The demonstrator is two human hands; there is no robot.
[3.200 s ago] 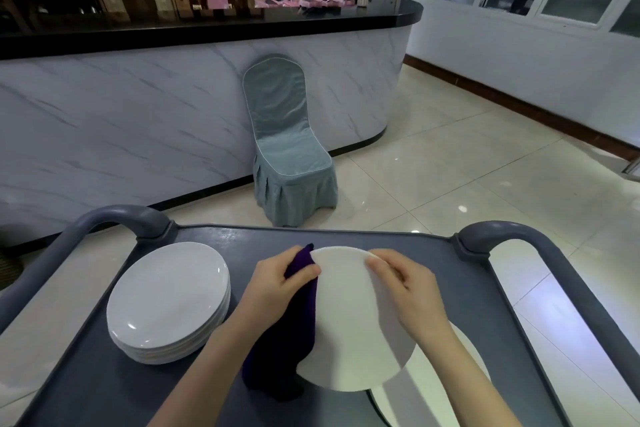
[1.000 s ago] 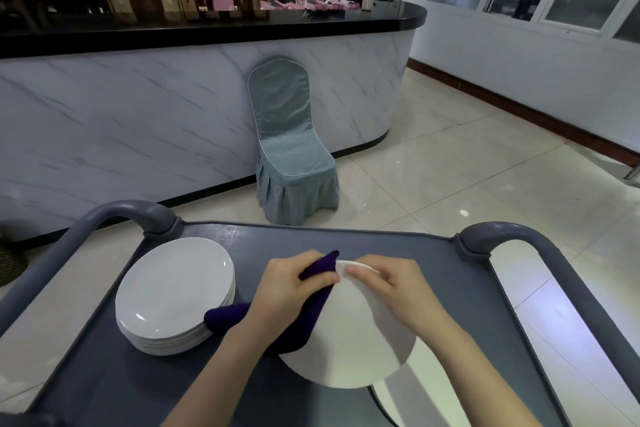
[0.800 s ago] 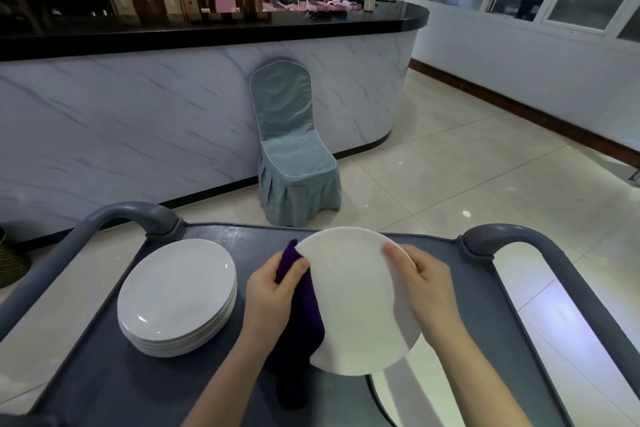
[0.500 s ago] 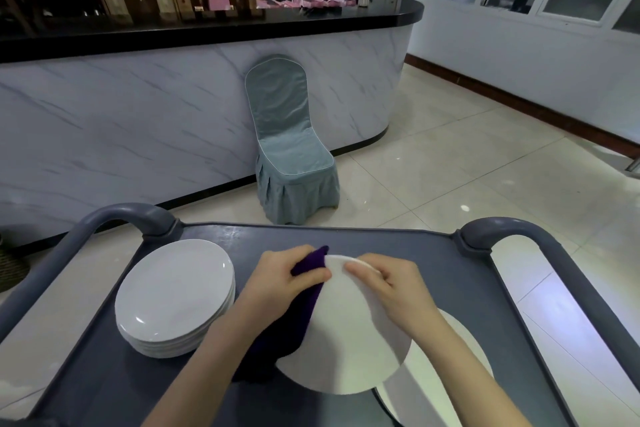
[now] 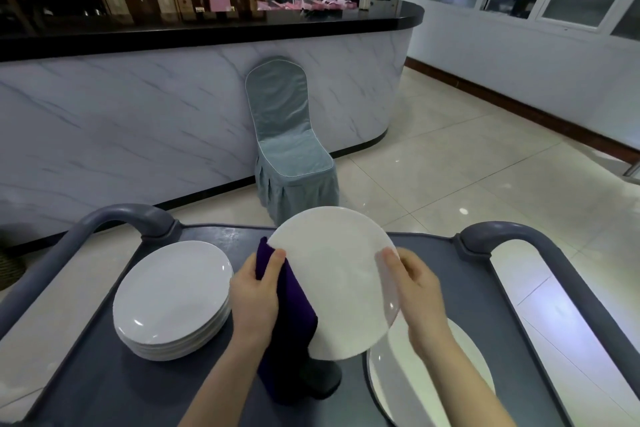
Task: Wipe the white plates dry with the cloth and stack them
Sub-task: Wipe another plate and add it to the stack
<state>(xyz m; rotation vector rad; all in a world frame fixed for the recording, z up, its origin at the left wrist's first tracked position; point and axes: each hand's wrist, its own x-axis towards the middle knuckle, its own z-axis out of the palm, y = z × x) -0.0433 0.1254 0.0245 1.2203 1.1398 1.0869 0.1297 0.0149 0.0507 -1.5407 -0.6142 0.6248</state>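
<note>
Plate [image 5: 332, 281] tilted up, cloth [image 5: 292, 308] (purple) hanging

One cloth [image 5: 294, 315], one chair [image 5: 287, 149], one plate stack [image 5: 173, 291], two single plates [image 5: 332, 281] [image 5: 433, 378].

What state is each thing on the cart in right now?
held plate, raised and tilted, off the cart
cloth, pinched at the plate's left edge, hanging down
left grip, pinching cloth and plate
right grip, holding plate's right edge
left stack, flat on cart
right plate, flat on cart, partly covered
</note>
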